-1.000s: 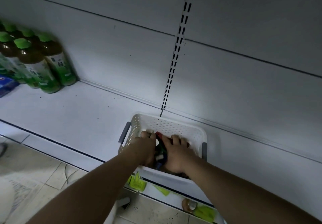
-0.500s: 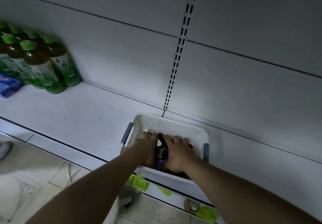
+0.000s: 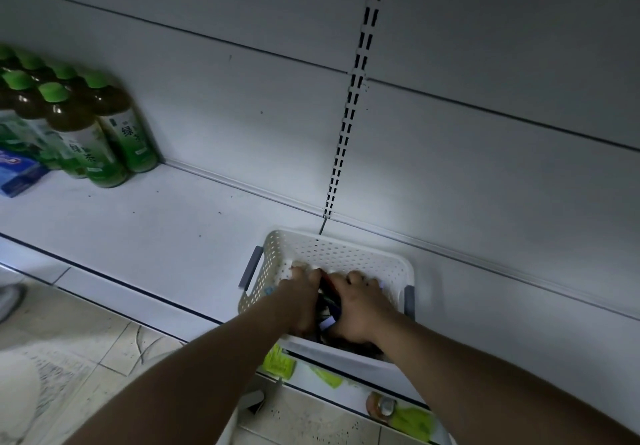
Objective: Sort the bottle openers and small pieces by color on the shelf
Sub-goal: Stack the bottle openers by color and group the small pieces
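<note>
A white perforated basket with grey handles stands on the white shelf near its front edge. Both of my hands are down inside it. My left hand and my right hand press from either side on a dark bunch of small pieces, among them red, blue and white bits. Fingers of both hands curl over the bunch. The hands hide most of the pieces, so I cannot make out single bottle openers.
Several green-capped tea bottles stand at the shelf's far left, next to a blue box. A slotted upright runs up the back wall behind the basket. Yellow-green price tags hang on the shelf's front rail above a tiled floor.
The view has shifted slightly. Both hands stay in the basket and have closed in a little tighter round the bunch of pieces.
</note>
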Action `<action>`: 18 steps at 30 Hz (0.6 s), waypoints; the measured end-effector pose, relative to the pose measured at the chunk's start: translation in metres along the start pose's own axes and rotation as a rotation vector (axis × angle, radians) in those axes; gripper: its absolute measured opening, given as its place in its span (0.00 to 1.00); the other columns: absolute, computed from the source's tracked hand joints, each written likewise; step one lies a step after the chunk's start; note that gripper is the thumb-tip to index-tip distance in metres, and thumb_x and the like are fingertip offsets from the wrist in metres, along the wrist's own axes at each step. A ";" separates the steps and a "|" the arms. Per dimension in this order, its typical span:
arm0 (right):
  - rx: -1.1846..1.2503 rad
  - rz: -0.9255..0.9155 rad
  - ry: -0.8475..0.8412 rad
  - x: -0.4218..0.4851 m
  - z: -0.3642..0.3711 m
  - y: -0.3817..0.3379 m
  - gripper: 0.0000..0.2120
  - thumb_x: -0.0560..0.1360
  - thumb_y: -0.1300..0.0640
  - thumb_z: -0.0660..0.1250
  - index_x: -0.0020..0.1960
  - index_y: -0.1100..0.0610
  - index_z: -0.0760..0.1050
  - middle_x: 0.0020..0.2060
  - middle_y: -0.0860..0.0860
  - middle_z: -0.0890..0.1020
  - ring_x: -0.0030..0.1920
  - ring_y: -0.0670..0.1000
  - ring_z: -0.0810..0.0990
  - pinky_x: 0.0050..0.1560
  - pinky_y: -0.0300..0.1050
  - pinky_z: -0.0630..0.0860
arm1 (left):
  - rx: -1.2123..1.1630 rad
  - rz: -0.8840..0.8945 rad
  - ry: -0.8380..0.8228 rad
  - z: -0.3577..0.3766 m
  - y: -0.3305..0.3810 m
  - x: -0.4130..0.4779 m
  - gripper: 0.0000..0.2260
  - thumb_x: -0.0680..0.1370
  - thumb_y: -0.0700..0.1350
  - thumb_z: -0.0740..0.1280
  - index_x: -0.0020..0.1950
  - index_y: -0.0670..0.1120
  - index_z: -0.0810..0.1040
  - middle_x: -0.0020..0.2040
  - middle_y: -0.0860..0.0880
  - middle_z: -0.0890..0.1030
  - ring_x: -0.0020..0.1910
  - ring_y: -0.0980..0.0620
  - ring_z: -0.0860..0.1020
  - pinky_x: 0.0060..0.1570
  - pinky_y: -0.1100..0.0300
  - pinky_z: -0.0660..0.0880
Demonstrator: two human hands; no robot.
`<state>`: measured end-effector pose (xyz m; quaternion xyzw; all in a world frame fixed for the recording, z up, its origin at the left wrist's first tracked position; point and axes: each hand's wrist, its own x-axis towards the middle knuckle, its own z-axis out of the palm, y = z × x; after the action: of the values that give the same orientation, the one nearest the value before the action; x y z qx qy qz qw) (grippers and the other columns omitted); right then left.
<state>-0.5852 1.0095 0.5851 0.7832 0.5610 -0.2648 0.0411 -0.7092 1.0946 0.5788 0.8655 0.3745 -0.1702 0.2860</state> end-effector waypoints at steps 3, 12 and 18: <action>0.032 0.003 0.030 0.001 -0.003 0.001 0.40 0.67 0.44 0.72 0.74 0.45 0.57 0.67 0.54 0.66 0.66 0.59 0.64 0.66 0.51 0.64 | -0.041 0.014 -0.007 -0.001 0.002 0.002 0.45 0.63 0.54 0.78 0.72 0.47 0.58 0.68 0.40 0.59 0.66 0.39 0.68 0.64 0.48 0.71; 0.267 -0.004 0.141 0.007 -0.010 -0.002 0.28 0.66 0.61 0.74 0.65 0.52 0.73 0.59 0.53 0.75 0.61 0.54 0.73 0.58 0.42 0.70 | -0.088 0.056 0.011 0.000 0.003 0.010 0.38 0.67 0.52 0.75 0.72 0.47 0.63 0.64 0.42 0.65 0.62 0.40 0.72 0.61 0.56 0.71; 0.317 -0.024 0.183 0.009 -0.007 -0.001 0.18 0.72 0.62 0.69 0.60 0.51 0.78 0.54 0.53 0.80 0.55 0.54 0.78 0.53 0.42 0.72 | -0.048 0.075 0.016 -0.006 0.003 0.007 0.25 0.72 0.47 0.72 0.67 0.45 0.71 0.60 0.41 0.71 0.58 0.41 0.74 0.59 0.54 0.72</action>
<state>-0.5817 1.0197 0.5871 0.7942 0.5228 -0.2777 -0.1373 -0.7017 1.1004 0.5815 0.8730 0.3481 -0.1436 0.3099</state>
